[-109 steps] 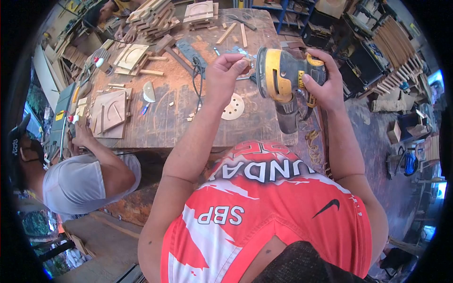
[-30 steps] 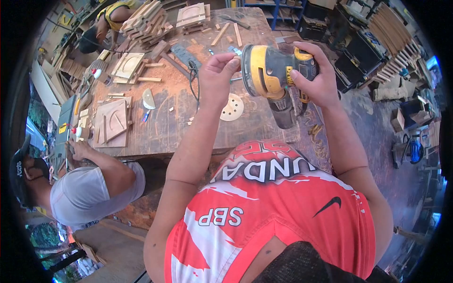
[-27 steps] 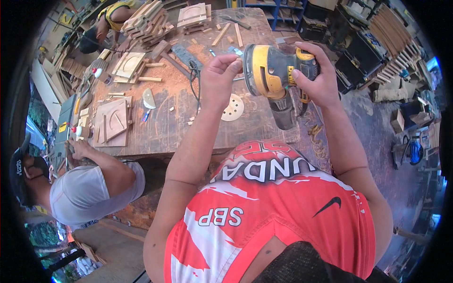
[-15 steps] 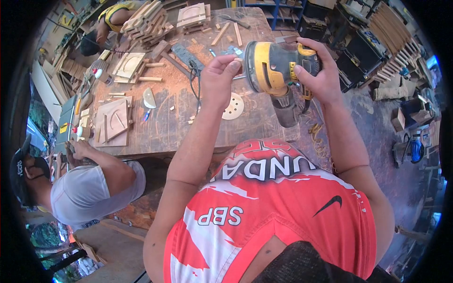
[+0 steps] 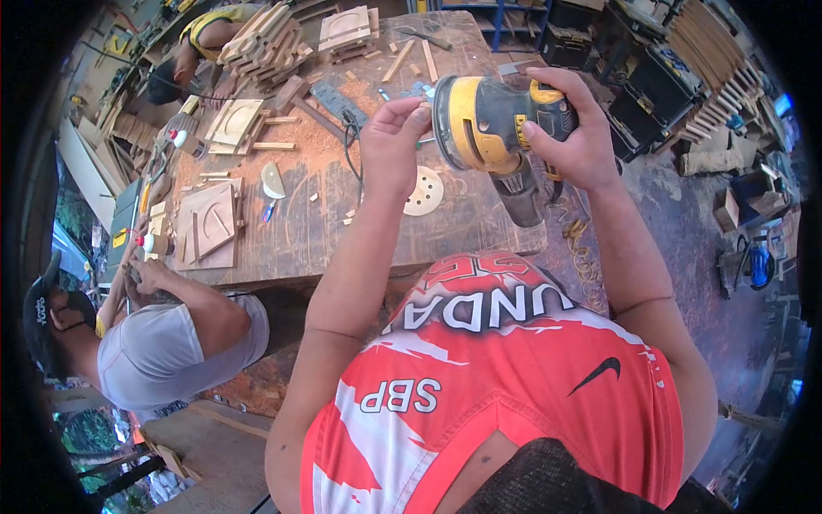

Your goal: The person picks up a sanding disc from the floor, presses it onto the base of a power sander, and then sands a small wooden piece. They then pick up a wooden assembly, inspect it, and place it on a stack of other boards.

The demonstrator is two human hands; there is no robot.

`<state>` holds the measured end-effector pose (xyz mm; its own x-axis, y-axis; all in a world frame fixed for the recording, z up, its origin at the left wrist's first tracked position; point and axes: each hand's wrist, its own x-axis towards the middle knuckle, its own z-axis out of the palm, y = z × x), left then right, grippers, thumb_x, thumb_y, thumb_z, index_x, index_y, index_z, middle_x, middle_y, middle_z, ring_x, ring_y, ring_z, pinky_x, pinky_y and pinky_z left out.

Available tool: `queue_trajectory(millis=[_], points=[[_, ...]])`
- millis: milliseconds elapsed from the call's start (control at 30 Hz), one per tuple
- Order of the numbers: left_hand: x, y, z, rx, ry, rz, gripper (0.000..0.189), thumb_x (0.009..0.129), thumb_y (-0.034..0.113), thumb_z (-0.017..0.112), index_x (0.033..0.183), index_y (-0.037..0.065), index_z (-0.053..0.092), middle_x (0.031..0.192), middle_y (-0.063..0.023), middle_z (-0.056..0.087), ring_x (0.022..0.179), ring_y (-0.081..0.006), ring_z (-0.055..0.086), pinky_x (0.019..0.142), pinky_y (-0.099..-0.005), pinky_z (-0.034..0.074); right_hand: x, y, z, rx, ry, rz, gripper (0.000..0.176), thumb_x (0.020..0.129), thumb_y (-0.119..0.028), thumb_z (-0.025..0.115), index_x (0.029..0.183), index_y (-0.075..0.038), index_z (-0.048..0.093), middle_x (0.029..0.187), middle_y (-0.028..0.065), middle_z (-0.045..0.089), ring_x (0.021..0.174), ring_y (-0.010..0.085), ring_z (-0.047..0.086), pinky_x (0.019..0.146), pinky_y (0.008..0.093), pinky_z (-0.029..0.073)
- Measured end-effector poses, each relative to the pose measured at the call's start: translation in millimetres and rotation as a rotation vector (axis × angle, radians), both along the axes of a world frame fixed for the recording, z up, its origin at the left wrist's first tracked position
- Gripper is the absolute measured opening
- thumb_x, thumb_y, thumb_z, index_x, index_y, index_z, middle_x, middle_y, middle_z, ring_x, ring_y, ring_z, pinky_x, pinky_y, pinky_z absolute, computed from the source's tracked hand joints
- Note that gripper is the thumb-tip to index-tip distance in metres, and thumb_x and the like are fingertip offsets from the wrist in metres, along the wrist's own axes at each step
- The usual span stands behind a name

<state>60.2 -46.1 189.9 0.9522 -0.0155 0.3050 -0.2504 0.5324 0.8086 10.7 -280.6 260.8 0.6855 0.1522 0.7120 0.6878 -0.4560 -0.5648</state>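
Observation:
My right hand (image 5: 575,128) is wrapped round the yellow and black sander (image 5: 488,124), which is held tilted on its side above the table, its round pad facing left. Close to the pad's left side, my left hand (image 5: 396,141) is closed in a pinch; what sits between its fingertips is too small to make out. Below my left hand, a pale round sanding disc (image 5: 423,191) with holes lies on the worktable (image 5: 308,231). A half-round pale piece (image 5: 272,181) lies further left.
A person in a grey shirt (image 5: 167,351) works at the left, and another in a yellow top (image 5: 210,32) bends over the far left. Stacked wooden frames (image 5: 264,47), a wooden panel (image 5: 208,224), sawdust and a cable are on the table. Black cases (image 5: 655,103) stand at the right.
The sander and my right hand have shifted slightly left, bringing the pad nearer my left hand. My left hand stays pinched. The person in grey has moved a little.

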Motion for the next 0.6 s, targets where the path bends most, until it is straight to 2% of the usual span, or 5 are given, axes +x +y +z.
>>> queue_trajectory(millis=[200, 500, 600], points=[[-7.0, 0.7, 0.7, 0.053, -0.068, 0.030, 0.014, 0.090, -0.001, 0.064, 0.103, -0.005, 0.064, 0.093, -0.0103, 0.070, 0.083, -0.0139, 0.067, 0.078, -0.0281, 0.055, 0.4, -0.8, -1.1, 0.009, 0.037, 0.006, 0.051, 0.075, -0.011, 0.074, 0.124, -0.010, 0.059, 0.112, 0.0073, 0.061, 0.103, 0.0180, 0.059, 0.093, 0.0313, 0.047], [-8.9, 6.1, -3.1, 0.116, -0.036, 0.028, 0.014, 0.090, -0.001, 0.065, 0.103, -0.005, 0.064, 0.093, -0.0108, 0.070, 0.082, -0.0150, 0.067, 0.078, -0.0287, 0.056, -1.5, 3.8, 0.2, 0.048, 0.067, 0.002, 0.052, 0.075, -0.011, 0.074, 0.125, -0.012, 0.059, 0.112, 0.0069, 0.061, 0.101, 0.0169, 0.059, 0.091, 0.0307, 0.047], [-10.6, 6.6, -3.2, 0.025, -0.054, 0.000, 0.015, 0.090, 0.000, 0.064, 0.104, -0.005, 0.063, 0.094, -0.0114, 0.070, 0.082, -0.0161, 0.068, 0.078, -0.0304, 0.056, 2.0, 0.0, -2.5, 0.066, 0.105, -0.023, 0.052, 0.076, -0.012, 0.075, 0.125, -0.013, 0.059, 0.111, 0.0065, 0.061, 0.100, 0.0164, 0.060, 0.090, 0.0302, 0.048]])
